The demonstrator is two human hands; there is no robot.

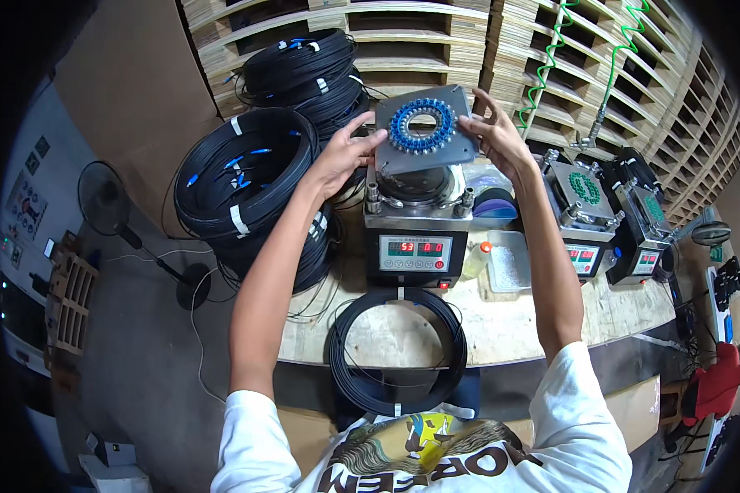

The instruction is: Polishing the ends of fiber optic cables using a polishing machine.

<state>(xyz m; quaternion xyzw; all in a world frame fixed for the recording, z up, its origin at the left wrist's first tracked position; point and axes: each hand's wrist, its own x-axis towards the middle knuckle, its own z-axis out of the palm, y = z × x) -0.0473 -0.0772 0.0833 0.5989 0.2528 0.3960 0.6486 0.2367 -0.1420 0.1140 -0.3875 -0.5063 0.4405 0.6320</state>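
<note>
A square grey metal polishing plate hangs tilted above a benchtop polishing machine. Blue connectors form a ring around the plate's central hole. My left hand grips the plate's left edge, thumb near the top face. On the opposite edge, my right hand closes with its thumb on the plate and a finger raised. Beneath it shows the machine's dark round platen, partly hidden by the plate, with metal posts at the corners. The machine's front has a lit red display and buttons.
A coil of black cable lies at the bench's front edge. Large stacked cable coils stand at left. Rightward are a clear tray, an orange-capped bottle and two similar machines with green-ringed plates. Wooden pallets rise behind.
</note>
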